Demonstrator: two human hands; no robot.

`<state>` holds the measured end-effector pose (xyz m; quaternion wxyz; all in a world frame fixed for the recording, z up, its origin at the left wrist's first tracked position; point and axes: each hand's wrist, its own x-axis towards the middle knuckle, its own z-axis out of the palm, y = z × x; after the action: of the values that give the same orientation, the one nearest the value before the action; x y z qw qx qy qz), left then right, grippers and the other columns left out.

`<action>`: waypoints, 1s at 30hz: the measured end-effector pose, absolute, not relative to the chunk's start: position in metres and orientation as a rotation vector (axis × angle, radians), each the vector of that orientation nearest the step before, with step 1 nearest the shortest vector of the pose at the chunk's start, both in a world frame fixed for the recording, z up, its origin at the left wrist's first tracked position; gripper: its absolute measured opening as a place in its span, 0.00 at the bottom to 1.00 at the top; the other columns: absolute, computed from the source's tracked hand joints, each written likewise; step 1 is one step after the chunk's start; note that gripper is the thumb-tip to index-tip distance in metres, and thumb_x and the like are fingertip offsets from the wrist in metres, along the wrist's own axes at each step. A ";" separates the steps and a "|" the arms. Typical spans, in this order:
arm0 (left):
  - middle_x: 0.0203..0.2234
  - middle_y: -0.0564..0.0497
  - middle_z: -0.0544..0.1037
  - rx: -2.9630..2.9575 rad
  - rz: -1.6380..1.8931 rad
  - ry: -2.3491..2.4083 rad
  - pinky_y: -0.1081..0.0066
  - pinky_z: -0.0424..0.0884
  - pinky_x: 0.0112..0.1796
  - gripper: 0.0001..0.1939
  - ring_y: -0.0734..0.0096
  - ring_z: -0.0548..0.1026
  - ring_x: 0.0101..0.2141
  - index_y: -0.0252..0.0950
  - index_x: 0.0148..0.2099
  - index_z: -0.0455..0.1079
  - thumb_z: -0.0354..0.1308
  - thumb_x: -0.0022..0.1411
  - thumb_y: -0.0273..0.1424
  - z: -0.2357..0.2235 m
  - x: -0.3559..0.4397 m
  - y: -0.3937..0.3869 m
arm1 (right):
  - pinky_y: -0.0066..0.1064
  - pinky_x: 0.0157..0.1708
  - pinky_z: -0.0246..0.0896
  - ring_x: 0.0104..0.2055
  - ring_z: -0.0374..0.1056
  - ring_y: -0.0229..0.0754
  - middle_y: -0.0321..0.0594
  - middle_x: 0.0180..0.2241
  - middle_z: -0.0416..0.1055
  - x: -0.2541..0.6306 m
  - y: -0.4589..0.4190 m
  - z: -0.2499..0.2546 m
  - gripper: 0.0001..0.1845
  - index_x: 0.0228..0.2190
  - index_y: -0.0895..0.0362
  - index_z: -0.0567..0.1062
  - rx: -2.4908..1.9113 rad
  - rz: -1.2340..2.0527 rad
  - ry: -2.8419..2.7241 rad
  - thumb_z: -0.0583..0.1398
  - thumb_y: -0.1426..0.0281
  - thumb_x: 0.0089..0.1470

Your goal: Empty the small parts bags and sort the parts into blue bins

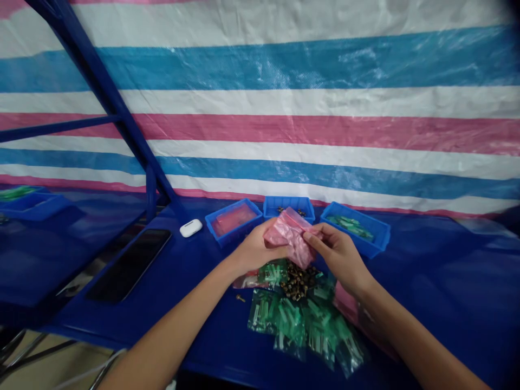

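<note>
A crumpled pink plastic bag (293,233) is held up between my two hands above the blue table. My left hand (258,247) has its left side, with the thumb across the front. At the right edge, my right hand (335,246) pinches the bag between thumb and fingers. What the bag contains, if anything, I cannot make out. Just below lies a heap of brass-coloured screws (298,281). Several clear bags of green and pale plastic pieces (288,319) fan out in front of it. More pink bags (345,300) lie partly under my right forearm.
Behind my hands stand a blue bin of pink bags (233,221), a blue bin with a few screws (288,201) and a blue bin of green pieces (376,238). A white case (190,228) and a black phone (130,265) lie left. One loose screw (240,298) lies apart. Striped sheeting (284,130) hangs behind.
</note>
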<state>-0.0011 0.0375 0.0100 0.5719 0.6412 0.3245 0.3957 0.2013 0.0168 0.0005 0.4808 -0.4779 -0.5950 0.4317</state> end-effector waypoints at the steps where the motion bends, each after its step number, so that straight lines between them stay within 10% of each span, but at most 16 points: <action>1: 0.41 0.45 0.76 1.452 0.904 0.736 0.66 0.73 0.41 0.24 0.64 0.75 0.39 0.34 0.52 0.69 0.66 0.54 0.37 0.010 -0.002 0.039 | 0.29 0.24 0.56 0.23 0.60 0.36 0.34 0.23 0.66 0.201 0.017 0.001 0.18 0.31 0.56 0.72 -1.169 1.067 -1.439 0.62 0.53 0.52; 9: 0.19 0.55 0.68 1.401 0.779 0.898 0.76 0.62 0.17 0.20 0.78 0.65 0.16 0.32 0.36 0.71 0.60 0.58 0.47 0.005 -0.007 0.044 | 0.28 0.19 0.55 0.19 0.59 0.35 0.32 0.21 0.65 0.197 0.015 -0.003 0.19 0.31 0.55 0.71 -1.191 1.149 -1.492 0.62 0.52 0.51; 30: 0.28 0.48 0.77 1.351 0.772 0.810 0.71 0.70 0.30 0.19 0.70 0.74 0.27 0.31 0.36 0.73 0.71 0.48 0.40 0.004 0.004 0.037 | 0.34 0.32 0.69 0.28 0.70 0.39 0.36 0.25 0.72 0.179 0.001 -0.001 0.18 0.28 0.57 0.69 -1.001 1.433 -1.211 0.66 0.56 0.47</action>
<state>0.0039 0.0367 0.0045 0.6392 0.5923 0.3550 0.3385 0.1786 0.0006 -0.0006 0.4862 -0.4112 -0.4978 0.5888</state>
